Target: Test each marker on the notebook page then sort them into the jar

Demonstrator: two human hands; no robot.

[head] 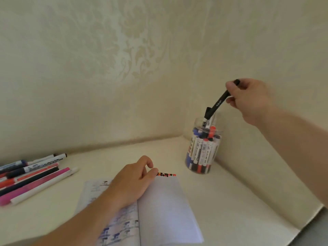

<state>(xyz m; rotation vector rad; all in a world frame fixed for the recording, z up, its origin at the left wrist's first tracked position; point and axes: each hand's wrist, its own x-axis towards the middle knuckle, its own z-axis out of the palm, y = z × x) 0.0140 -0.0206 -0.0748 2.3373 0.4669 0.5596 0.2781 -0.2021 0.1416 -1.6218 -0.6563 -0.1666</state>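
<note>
My right hand (248,96) pinches a black marker (219,102) by its upper end, tilted, with its capped lower end at the mouth of the clear jar (203,148). The jar stands in the corner and holds several markers with blue, red and black caps. An open notebook (165,206) lies in front of me, with a row of coloured test dots (166,174) along the top edge of its right page. My left hand (134,181) rests on the notebook with its fingers loosely curled, holding nothing.
Several loose markers and pens (32,176) lie in a pile at the left of the white table (230,192). Patterned walls meet in a corner right behind the jar. The table's edge runs along the lower right.
</note>
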